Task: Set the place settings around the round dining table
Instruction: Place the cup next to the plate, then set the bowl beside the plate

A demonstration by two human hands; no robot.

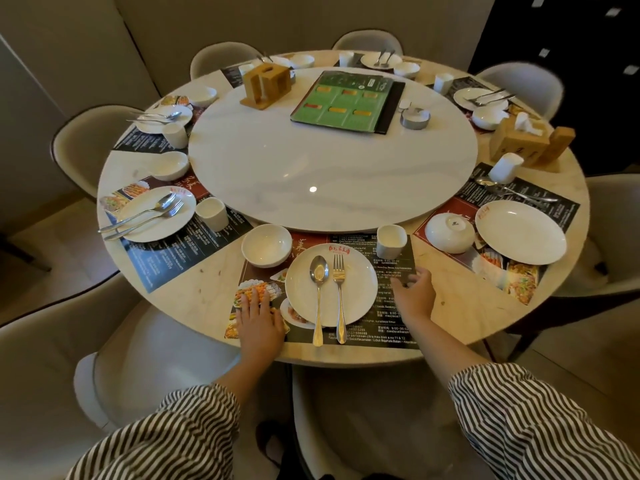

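Note:
Right in front of me a printed placemat (pixel 388 327) lies on the round table (pixel 207 285). On it stand a white plate (pixel 304 282) with a spoon (pixel 318 289) and fork (pixel 340 292), a white bowl (pixel 266 244) and a white cup (pixel 391 241). My left hand (pixel 258 318) rests flat, fingers straight, on the mat's left part. My right hand (pixel 415 289) touches the mat's right edge with loosely bent fingers. To the right, another setting has an empty plate (pixel 521 236), an upside-down bowl (pixel 449 233), a tipped cup (pixel 505 167) and loose cutlery (pixel 512 192).
A white lazy Susan (pixel 311 174) fills the middle, carrying a green menu (pixel 346 98), a wooden holder (pixel 266 84) and a metal dish (pixel 415 117). Several more settings ring the table. A wooden tissue box (pixel 526 142) stands right. Grey chairs (pixel 156 358) surround the table.

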